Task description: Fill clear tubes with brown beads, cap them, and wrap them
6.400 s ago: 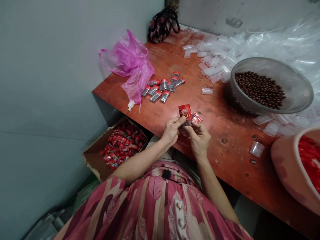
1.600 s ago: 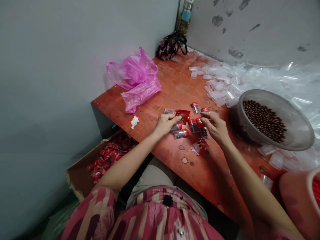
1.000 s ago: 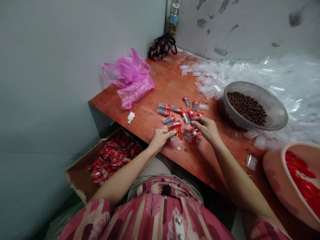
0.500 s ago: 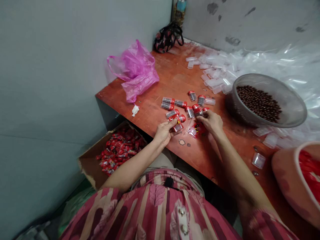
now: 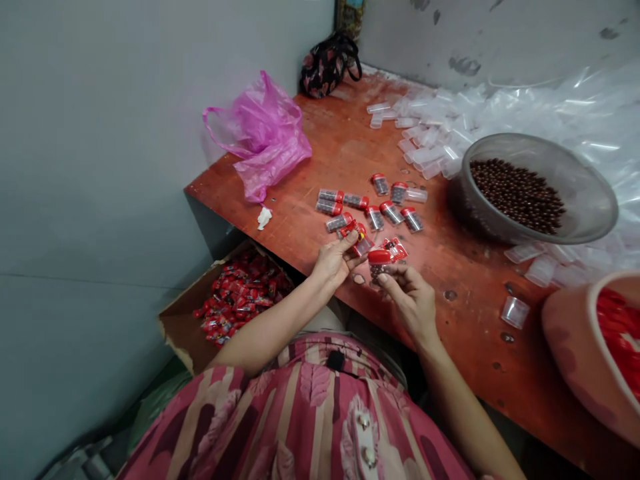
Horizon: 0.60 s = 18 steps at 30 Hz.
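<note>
Covered, cropped or too small to read
The right hand (image 5: 413, 301) hid the lower part of a red-capped clear plastic jar (image 5: 380, 257); the left hand (image 5: 333, 262) covered part of a red-and-clear plastic sachet (image 5: 363, 246), its print illegible. Picture edges cropped a round pink plastic tub (image 5: 567, 337) and a tall brown-and-blue container (image 5: 349, 21).
</note>
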### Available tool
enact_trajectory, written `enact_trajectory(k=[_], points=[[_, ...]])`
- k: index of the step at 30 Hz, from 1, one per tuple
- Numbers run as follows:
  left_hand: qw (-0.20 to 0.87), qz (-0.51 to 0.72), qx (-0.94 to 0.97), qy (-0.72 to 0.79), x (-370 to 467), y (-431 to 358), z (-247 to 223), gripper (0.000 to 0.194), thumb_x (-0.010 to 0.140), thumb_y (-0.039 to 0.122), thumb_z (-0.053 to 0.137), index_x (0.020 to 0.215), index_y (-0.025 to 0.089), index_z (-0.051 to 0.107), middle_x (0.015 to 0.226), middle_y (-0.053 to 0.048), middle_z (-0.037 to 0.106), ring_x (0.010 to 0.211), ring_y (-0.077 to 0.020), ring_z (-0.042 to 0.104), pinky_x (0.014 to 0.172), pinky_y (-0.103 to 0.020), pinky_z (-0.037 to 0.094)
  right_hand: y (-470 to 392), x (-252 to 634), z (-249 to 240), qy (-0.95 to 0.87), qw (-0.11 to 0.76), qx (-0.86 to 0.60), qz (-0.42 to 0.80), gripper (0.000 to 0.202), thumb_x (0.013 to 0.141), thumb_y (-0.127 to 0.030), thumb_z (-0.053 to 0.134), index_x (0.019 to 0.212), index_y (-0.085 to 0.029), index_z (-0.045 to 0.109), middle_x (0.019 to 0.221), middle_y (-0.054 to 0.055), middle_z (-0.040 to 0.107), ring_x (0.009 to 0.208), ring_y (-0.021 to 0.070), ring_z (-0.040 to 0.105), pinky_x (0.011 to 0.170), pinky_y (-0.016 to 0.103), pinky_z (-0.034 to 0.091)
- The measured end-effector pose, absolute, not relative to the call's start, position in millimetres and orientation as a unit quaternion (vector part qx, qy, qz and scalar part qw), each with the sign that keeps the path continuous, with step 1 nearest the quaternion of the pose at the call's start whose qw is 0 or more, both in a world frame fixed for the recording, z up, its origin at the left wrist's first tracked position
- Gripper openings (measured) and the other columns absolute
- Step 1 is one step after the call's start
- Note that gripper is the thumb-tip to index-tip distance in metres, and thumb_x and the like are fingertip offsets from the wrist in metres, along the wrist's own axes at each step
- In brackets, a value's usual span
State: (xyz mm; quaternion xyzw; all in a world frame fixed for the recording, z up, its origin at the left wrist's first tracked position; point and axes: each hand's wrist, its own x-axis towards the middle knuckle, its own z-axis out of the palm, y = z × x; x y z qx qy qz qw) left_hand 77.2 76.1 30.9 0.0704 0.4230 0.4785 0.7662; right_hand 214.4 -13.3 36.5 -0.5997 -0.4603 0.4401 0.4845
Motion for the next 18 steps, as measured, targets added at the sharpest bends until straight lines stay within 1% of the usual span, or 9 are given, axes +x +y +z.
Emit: enact_trajectory(k=[3, 6, 9, 12, 15, 18], points=[[0.778, 0.464, 0.073, 0.418, 82.6, 73.3, 30.4, 0.021, 0.069, 0.025, 0.078, 0.073, 0.012, 0.062, 0.066, -0.003, 0.068, 0.057, -0.0127, 0.065, 0.06, -0.025, 0.056, -11.4, 215.4, 30.0, -0.48, 0.478, -0.619, 0.397, 0.026, 0.08, -0.04, 0.067, 0.096, -0.02, 0.063, 0.073, 0.0, 0.069, 0.058, 0.0127, 0.061, 0.054, 0.024, 0.049], [0.783, 0.453, 0.081, 0.418, 85.6, 71.3, 31.0, 0.024, 0.068, 0.028, 0.079, 0.074, 0.012, 0.062, 0.068, -0.005, 0.069, 0.059, -0.0143, 0.066, 0.063, -0.027, 0.057, -10.8, 218.6, 24.8, -0.502, 0.463, -0.637, 0.357, 0.026, 0.081, -0.041, 0.065, 0.097, -0.021, 0.063, 0.078, 0.002, 0.07, 0.063, 0.0145, 0.064, 0.059, 0.026, 0.051], [0.787, 0.444, 0.102, 0.417, 88.3, 69.9, 32.2, 0.024, 0.07, 0.03, 0.077, 0.074, 0.011, 0.061, 0.066, -0.006, 0.069, 0.057, -0.0139, 0.066, 0.058, -0.025, 0.055, -11.5, 221.0, 22.3, -0.515, 0.457, -0.638, 0.344, 0.025, 0.081, -0.041, 0.065, 0.097, -0.021, 0.063, 0.08, 0.001, 0.07, 0.065, 0.0148, 0.065, 0.062, 0.027, 0.052], [0.787, 0.437, 0.154, 0.408, 91.8, 69.3, 34.7, 0.027, 0.069, 0.031, 0.078, 0.07, 0.011, 0.059, 0.062, -0.004, 0.067, 0.052, -0.0124, 0.063, 0.052, -0.022, 0.052, -10.7, 221.8, 21.3, -0.5, 0.471, -0.627, 0.368, 0.025, 0.08, -0.041, 0.066, 0.096, -0.021, 0.063, 0.078, 0.001, 0.07, 0.064, 0.0147, 0.065, 0.06, 0.026, 0.052], [0.775, 0.453, 0.191, 0.397, 95.7, 69.1, 38.4, 0.029, 0.066, 0.031, 0.08, 0.072, 0.011, 0.059, 0.064, -0.002, 0.067, 0.054, -0.0113, 0.063, 0.056, -0.023, 0.052, -8.7, 222.2, 19.6, -0.469, 0.499, -0.617, 0.389, 0.025, 0.08, -0.04, 0.067, 0.094, -0.02, 0.064, 0.076, 0.001, 0.07, 0.062, 0.0141, 0.065, 0.058, 0.026, 0.052], [0.78, 0.444, 0.217, 0.383, 99.2, 68.1, 39.7, 0.029, 0.065, 0.029, 0.081, 0.078, 0.011, 0.062, 0.068, -0.002, 0.069, 0.057, -0.0109, 0.065, 0.06, -0.022, 0.053, -8.4, 222.4, 15.9, -0.466, 0.516, -0.625, 0.353, 0.027, 0.08, -0.04, 0.067, 0.097, -0.02, 0.064, 0.079, 0.002, 0.071, 0.063, 0.0142, 0.065, 0.06, 0.026, 0.052]])
